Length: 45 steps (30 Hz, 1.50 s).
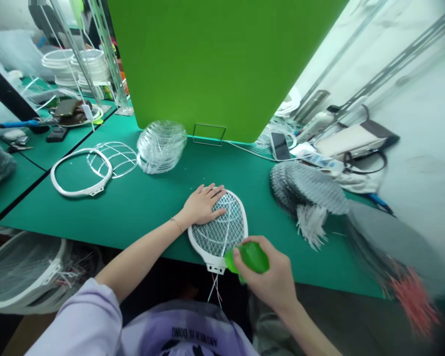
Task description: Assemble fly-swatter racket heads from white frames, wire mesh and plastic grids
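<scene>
A white oval mosquito-swatter head (237, 217) with a metal mesh lies on the table, its neck toward me and thin wires hanging off the table edge. My left hand (203, 206) rests flat on its upper left side, fingers spread over the mesh and rim. In my right hand (269, 277) is a bright green, smooth, rounded object (254, 257), closed in by my fingers. That object is at the lower right rim near the neck; whether it touches the frame I cannot tell.
To the left lie a bare white oval frame (55, 180), a clear plastic grid (124, 159) and a stack of clear grids (161, 148). A green panel (215, 64) stands behind. Grey mesh stacks (307, 185), a phone (280, 146) and a bag (352, 141) lie right. Assembled heads (22, 277) hang lower left.
</scene>
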{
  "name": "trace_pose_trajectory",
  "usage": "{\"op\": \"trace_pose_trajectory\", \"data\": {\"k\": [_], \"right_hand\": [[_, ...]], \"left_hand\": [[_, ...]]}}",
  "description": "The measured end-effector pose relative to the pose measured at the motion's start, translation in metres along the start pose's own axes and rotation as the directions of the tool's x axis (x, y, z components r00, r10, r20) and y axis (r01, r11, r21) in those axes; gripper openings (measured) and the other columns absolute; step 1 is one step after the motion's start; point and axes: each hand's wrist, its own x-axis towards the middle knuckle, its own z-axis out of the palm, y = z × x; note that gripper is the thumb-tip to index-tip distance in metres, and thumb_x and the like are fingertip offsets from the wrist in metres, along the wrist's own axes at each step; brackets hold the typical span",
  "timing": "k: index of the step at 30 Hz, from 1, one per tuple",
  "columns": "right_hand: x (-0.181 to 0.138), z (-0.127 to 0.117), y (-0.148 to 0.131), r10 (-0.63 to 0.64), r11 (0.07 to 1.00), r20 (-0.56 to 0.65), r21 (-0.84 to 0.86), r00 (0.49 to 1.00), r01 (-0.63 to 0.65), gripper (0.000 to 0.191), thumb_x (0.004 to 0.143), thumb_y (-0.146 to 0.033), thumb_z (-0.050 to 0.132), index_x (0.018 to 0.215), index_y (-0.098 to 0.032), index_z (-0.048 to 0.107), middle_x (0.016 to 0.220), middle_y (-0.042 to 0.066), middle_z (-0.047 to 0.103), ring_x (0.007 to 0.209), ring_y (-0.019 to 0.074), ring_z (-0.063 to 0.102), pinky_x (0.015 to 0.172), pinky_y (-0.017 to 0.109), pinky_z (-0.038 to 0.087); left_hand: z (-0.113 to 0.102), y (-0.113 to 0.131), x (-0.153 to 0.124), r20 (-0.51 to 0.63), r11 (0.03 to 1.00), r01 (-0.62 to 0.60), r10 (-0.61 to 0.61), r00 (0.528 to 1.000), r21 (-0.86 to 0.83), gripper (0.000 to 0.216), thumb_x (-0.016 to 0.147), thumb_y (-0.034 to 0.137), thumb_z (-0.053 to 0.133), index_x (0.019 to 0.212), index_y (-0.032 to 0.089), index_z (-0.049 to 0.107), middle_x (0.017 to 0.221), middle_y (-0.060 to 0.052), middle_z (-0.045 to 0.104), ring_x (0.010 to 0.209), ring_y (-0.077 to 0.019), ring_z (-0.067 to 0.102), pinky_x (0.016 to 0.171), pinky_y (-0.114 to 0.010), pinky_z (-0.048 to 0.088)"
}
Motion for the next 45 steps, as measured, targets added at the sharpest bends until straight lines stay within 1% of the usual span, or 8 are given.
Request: {"op": "trace_pose_trajectory", "data": {"k": [5,12,17,21,26,31,38,45], "right_hand": [[0.104,0.002,0.056,0.296,0.924,-0.287,-0.156,0.911,-0.349,0.038,0.074,-0.053,0.066,0.088,-0.018,0.064,0.081,0.008,0.070,0.075,0.0248,0.065,0.071,0.035,0.051],[0.205,0.026,0.109,0.512,0.774,-0.175,-0.330,0.841,-0.540,0.056,0.082,-0.060,0.059,0.111,-0.013,0.064,0.101,0.019,0.069,0.095,0.0323,0.065,0.082,0.041,0.048],[0.143,0.019,0.093,0.245,0.877,-0.315,-0.332,0.917,-0.348,0.066,0.088,-0.067,0.048,0.123,-0.012,0.060,0.116,0.019,0.062,0.100,0.0308,0.060,0.080,0.040,0.046],[0.070,0.046,0.086,0.119,0.929,-0.050,-0.347,0.992,-0.129,0.056,0.095,-0.060,0.041,0.102,-0.013,0.070,0.100,0.015,0.065,0.094,0.0289,0.060,0.079,0.041,0.047],[0.034,0.077,0.069,0.194,0.973,-0.191,-0.091,0.962,-0.214,0.055,0.095,-0.061,0.045,0.097,-0.011,0.067,0.097,0.017,0.066,0.092,0.0294,0.062,0.077,0.042,0.051],[0.007,0.039,0.017,0.267,0.916,-0.272,0.371,0.925,-0.155,0.025,0.100,-0.039,0.048,0.097,-0.019,0.062,0.081,0.004,0.065,0.070,0.0166,0.063,0.061,0.025,0.050],[-0.019,-0.012,-0.031,-0.224,0.875,-0.296,0.359,0.929,0.325,0.013,0.097,-0.024,0.049,0.102,-0.021,0.061,0.083,0.005,0.060,0.075,0.0184,0.060,0.062,0.029,0.052],[-0.002,-0.037,-0.062,-0.472,0.836,-0.060,0.285,0.880,0.468,0.013,0.097,-0.022,0.053,0.109,-0.021,0.059,0.082,0.005,0.065,0.072,0.0155,0.065,0.063,0.025,0.055]], "left_hand": [[-0.012,0.005,-0.001,-0.059,0.999,0.040,-0.040,0.997,0.002,0.066,0.102,0.059,0.025,0.157,0.022,0.027,0.165,-0.003,0.025,0.154,-0.0250,0.016,0.124,-0.048,0.017],[-0.035,0.004,-0.034,-0.178,0.904,0.406,-0.424,0.888,-0.132,0.057,0.098,0.046,0.045,0.147,0.018,0.045,0.163,-0.010,0.030,0.153,-0.0317,0.015,0.121,-0.055,0.023],[-0.035,0.001,-0.058,-0.131,0.841,0.488,-0.525,0.841,-0.232,0.058,0.097,0.049,0.045,0.143,0.014,0.050,0.160,-0.014,0.035,0.153,-0.0345,0.017,0.121,-0.056,0.023],[-0.021,0.012,-0.053,-0.102,0.809,0.492,-0.547,0.831,-0.321,0.054,0.094,0.045,0.050,0.138,0.013,0.053,0.157,-0.017,0.041,0.151,-0.0367,0.020,0.120,-0.058,0.023],[-0.008,0.046,-0.057,-0.140,0.719,0.528,-0.642,0.754,-0.452,0.058,0.098,0.046,0.045,0.144,0.011,0.038,0.157,-0.024,0.036,0.150,-0.0373,0.026,0.116,-0.059,0.033],[-0.028,0.072,-0.102,-0.271,0.469,0.115,-0.674,0.687,-0.875,0.037,0.103,0.049,0.039,0.119,0.020,0.056,0.113,-0.010,0.072,0.099,-0.0203,0.071,0.086,-0.032,0.057],[-0.081,0.081,-0.157,-0.412,0.489,-0.163,-0.458,0.788,-0.857,0.031,0.100,0.041,0.049,0.105,0.021,0.073,0.098,-0.006,0.076,0.090,-0.0212,0.071,0.078,-0.027,0.056],[-0.134,0.099,-0.163,-0.422,0.833,-0.219,-0.018,0.907,-0.507,0.027,0.094,0.029,0.064,0.121,0.030,0.068,0.104,0.000,0.078,0.091,-0.0182,0.075,0.079,-0.023,0.056]]}}
